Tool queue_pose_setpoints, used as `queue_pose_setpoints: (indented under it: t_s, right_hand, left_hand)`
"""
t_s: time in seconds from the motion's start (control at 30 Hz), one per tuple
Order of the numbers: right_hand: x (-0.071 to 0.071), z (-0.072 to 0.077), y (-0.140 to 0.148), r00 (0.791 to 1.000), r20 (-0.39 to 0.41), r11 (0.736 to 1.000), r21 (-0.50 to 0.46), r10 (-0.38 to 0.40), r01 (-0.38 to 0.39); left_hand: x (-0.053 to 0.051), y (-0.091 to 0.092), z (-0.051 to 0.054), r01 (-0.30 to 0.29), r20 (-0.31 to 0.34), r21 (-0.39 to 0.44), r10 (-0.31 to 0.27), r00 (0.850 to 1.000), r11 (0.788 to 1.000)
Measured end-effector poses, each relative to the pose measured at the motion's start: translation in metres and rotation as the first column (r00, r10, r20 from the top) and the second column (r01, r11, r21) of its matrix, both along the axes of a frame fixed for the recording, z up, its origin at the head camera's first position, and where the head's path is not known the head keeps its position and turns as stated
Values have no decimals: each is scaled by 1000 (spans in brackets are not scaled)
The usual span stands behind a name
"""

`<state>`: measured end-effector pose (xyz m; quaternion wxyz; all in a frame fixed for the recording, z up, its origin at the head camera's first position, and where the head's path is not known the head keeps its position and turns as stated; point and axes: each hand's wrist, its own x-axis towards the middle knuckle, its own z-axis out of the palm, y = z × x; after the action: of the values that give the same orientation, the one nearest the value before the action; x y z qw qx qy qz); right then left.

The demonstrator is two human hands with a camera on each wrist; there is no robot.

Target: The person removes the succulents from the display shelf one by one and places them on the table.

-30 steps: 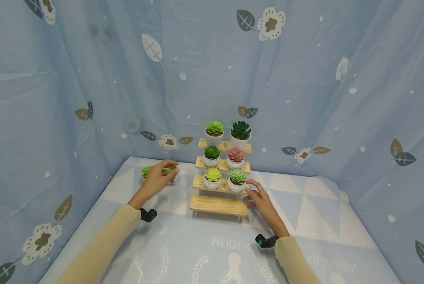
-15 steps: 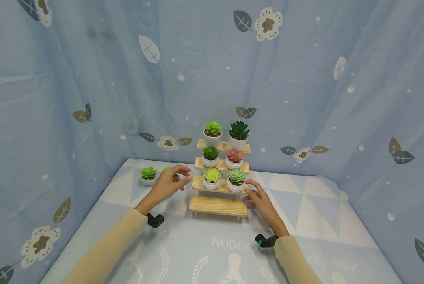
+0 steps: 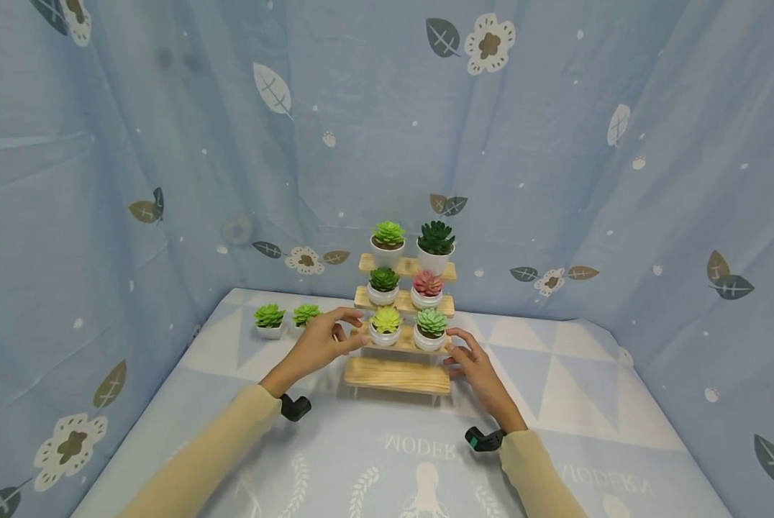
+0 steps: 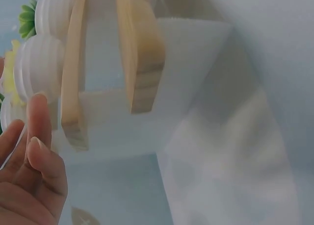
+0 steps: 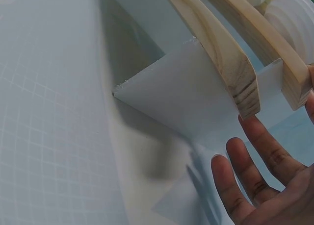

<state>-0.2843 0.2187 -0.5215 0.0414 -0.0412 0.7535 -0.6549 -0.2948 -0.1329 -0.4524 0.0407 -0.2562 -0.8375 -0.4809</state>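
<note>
My left grip (image 3: 317, 345), fingers unclosed, hung beside the yellow-green potted succulent (image 3: 385, 321). My right grip (image 3: 479, 368), loose-fingered, touched the four-tier wooden stand (image 3: 397, 374).

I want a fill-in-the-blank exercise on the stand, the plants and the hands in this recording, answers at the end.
The number of shelves on the stand is ____.
The number of potted plants standing off the stand, on the cloth, is ____.
On the second shelf from the top, the dark green plant sits beside one coloured ____.
The hand nearest the pale green plant is the person's ____ hand.

Missing words: four; two; pink; right.
</note>
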Motion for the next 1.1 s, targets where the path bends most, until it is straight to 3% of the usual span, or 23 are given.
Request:
queue_pose_setpoints:
  t_s: [0.43,1.1]
  right_hand:
    - [0,-3,0,1000,0,1000,-4,2,-2]
    - [0,1,-1,1000,-6,1000,-7,-9,9]
  left_hand:
    - [-2,8,0,10,-80,-30,-12,997,1000]
    - [-8,21,-1,-18,-88,-50,13,996,999]
